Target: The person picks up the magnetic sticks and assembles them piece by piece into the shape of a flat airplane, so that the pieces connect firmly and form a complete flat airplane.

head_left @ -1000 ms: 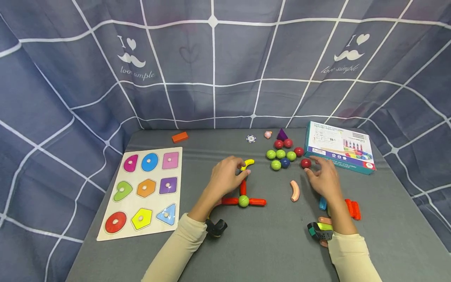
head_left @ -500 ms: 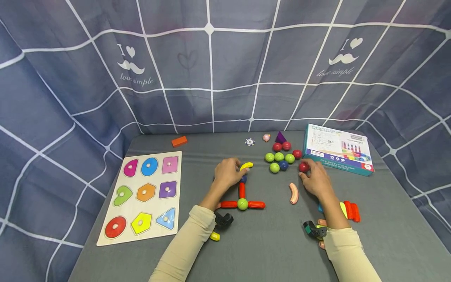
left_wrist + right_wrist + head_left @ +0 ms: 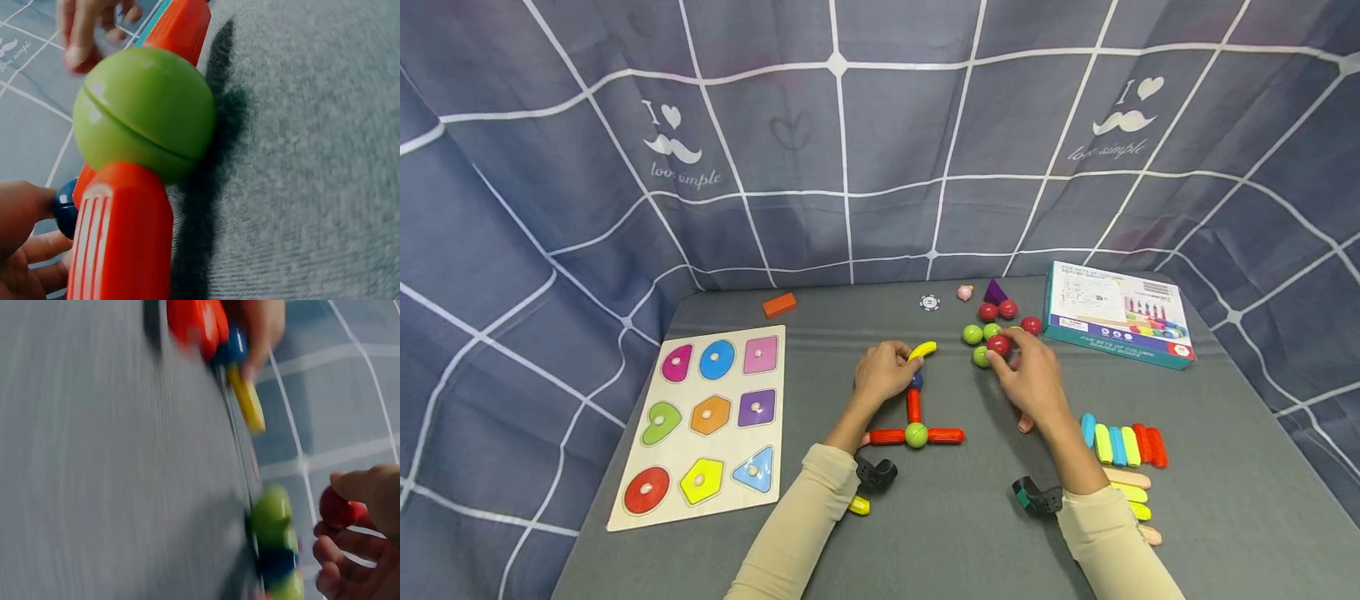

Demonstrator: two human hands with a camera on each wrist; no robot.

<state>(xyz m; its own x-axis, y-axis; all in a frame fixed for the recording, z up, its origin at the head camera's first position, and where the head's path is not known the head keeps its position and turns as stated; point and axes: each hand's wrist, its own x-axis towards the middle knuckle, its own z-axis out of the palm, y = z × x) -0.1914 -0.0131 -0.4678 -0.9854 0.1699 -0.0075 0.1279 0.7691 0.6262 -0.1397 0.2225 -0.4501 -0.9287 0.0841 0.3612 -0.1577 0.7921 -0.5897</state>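
Note:
My right hand [image 3: 1036, 377] pinches a red ball [image 3: 337, 507] between thumb and fingers, raised near the cluster of green balls [image 3: 972, 334]. My left hand [image 3: 880, 371] steadies a magnetic stick-and-ball build by its blue ball [image 3: 66, 209], thumb on one side and fingers on the other. A curved yellow stick [image 3: 926, 348] extends from the blue ball. Below it a red stick [image 3: 914, 406] runs to a green ball [image 3: 916, 435], with red sticks [image 3: 947, 436] on both sides. Part of the build is hidden under my left wrist.
A shape puzzle board [image 3: 775, 467] lies at left, an orange block [image 3: 779, 305] behind it. At back right is a toy box [image 3: 1116, 312]. Loose coloured sticks [image 3: 1117, 445] lie beside my right forearm. A poker chip [image 3: 929, 302], pink figure [image 3: 965, 292] and purple pyramid [image 3: 995, 292] line the back.
My right hand has taken hold of the red ball near the box and carried it left, to the green balls. My left hand stays at the build, its fingers around the blue ball.

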